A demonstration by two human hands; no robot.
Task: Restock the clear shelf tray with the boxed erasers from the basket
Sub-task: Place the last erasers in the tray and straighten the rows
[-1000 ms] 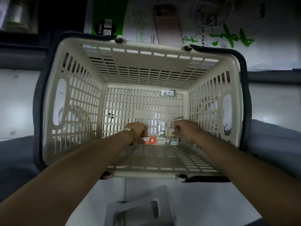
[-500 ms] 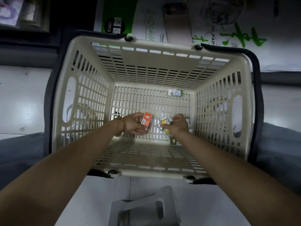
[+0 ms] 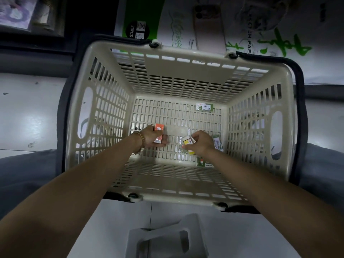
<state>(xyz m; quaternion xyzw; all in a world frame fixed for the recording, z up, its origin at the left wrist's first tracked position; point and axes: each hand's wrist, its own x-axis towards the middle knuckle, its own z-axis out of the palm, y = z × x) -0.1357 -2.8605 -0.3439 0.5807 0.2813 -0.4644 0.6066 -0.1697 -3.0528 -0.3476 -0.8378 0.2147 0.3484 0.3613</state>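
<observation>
Orange eraser box point(image 3: 158, 133) sits gripped in left hand point(image 3: 151, 139), yellow eraser box point(image 3: 189, 141) pinched by right hand point(image 3: 200, 144).

Honestly not much you can read here. The pack point(image 3: 186, 19) behind the basket point(image 3: 176, 199) has a black circle point(image 3: 137, 31) on its green part that says "20PCS", turned sideways. Further right, on the white part, you get sideways print reading roughly "SKETCH PAP". The first letters are faint and the end is cut off by the basket rim. The big green brush characters point(image 3: 279, 43) beside it I can't make out. The orange box point(image 3: 159, 127), yellow box point(image 3: 189, 140) and green boxes point(image 3: 204, 107) all carry labels, but the print's too small to read.
</observation>
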